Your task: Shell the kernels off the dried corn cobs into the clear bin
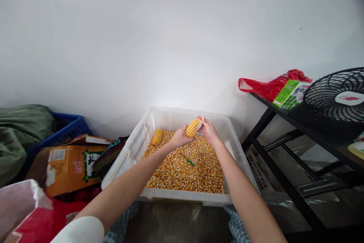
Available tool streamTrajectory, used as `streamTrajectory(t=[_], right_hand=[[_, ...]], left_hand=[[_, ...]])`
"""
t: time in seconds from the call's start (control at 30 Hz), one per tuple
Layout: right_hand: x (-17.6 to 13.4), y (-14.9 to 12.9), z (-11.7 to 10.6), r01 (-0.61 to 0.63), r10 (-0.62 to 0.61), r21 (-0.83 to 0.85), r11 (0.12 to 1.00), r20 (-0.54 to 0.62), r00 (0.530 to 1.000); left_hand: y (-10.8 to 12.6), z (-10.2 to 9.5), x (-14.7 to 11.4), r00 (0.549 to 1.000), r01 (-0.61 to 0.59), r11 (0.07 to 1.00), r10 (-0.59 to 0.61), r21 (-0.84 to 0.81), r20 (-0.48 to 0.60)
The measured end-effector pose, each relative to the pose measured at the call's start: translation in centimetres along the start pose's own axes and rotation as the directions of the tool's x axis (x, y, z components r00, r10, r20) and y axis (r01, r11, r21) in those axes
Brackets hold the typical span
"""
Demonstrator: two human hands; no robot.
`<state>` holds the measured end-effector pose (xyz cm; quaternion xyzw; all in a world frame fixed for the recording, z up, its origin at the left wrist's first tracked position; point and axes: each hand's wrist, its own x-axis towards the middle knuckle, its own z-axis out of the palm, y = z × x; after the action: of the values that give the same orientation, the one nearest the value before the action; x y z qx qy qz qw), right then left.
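Observation:
An ear of corn (193, 128) is held above a bin of loose kernels, tilted with its paler, bare-looking end toward the upper right. My left hand (182, 137) is closed around its lower left part. At the paler end, the fingers of my right hand (208, 129) are closed on the same cob. Below, yellow corn kernels (182, 176) fill the bottom of the clear plastic bin (184, 196). A second ear of corn (157, 137) lies on the kernels at the left. A thin tool with a green handle (190, 162) rests on the kernels near the middle.
On the right, a black table (313, 123) carries a red plastic bag (267, 87), a green and white box (291, 94) and a black fan (338, 95). To the left are a cardboard box (68, 167), a blue crate (72, 125) and a red bag (54, 216). A white wall stands behind.

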<state>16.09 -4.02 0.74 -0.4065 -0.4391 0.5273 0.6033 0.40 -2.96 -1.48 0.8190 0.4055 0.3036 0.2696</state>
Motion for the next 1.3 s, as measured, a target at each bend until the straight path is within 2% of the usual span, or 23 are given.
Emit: streamTrajectory(t=[0.13,0.27,0.33,0.5,0.63,0.73,0.9,1.0,1.1,1.2,1.3], right_hand=[[0.0,-0.5,0.2,-0.018,0.018,0.045,0.999,0.001,1.0],[-0.1,-0.2,0.3,0.02,-0.023,-0.065,0.998,-0.036,0.999],[0.0,0.0,0.2,0.022,-0.025,-0.06,0.998,-0.055,0.998],[0.2,0.0,0.2,-0.058,0.058,0.013,0.998,-0.049,0.997],[0.0,0.3,0.5,-0.081,0.069,-0.106,0.991,-0.108,0.992],[0.0,0.8,0.5,-0.081,0.072,-0.088,0.993,-0.106,0.992],[0.3,0.8,0.1,-0.145,0.143,-0.02,0.989,-0.094,0.985],[0.2,0.6,0.3,-0.182,0.172,-0.09,0.979,-0.111,0.979],[0.0,0.7,0.5,-0.184,0.173,-0.125,0.975,-0.095,0.98],[0.0,0.9,0.5,-0.174,0.172,-0.046,0.984,-0.041,0.984],[0.1,0.9,0.6,-0.161,0.159,-0.033,0.986,-0.034,0.987]], left_hand=[[0.1,0.0,0.2,0.999,-0.039,0.999,0.038,-0.021,-0.034],[0.1,0.0,0.1,0.999,-0.022,0.999,0.023,0.028,-0.031],[0.2,-0.1,0.0,0.999,-0.027,0.998,0.028,0.053,-0.02],[0.7,-0.5,-0.2,1.0,-0.022,0.989,0.023,0.148,-0.004],[1.0,-1.0,-0.3,0.999,0.032,0.939,-0.025,0.343,-0.026],[1.0,-1.3,-0.4,1.0,0.018,0.896,-0.01,0.444,-0.02],[0.9,-1.3,-0.4,1.0,0.003,0.873,-0.003,0.487,0.0],[0.9,-1.6,-0.2,1.0,0.019,0.84,-0.011,0.542,-0.018],[0.8,-2.1,-0.1,1.0,0.003,0.794,0.014,0.607,-0.023],[0.5,-2.5,0.0,0.998,-0.02,0.764,0.052,0.645,-0.031],[0.3,-2.6,0.1,0.996,-0.033,0.768,0.077,0.64,-0.041]])
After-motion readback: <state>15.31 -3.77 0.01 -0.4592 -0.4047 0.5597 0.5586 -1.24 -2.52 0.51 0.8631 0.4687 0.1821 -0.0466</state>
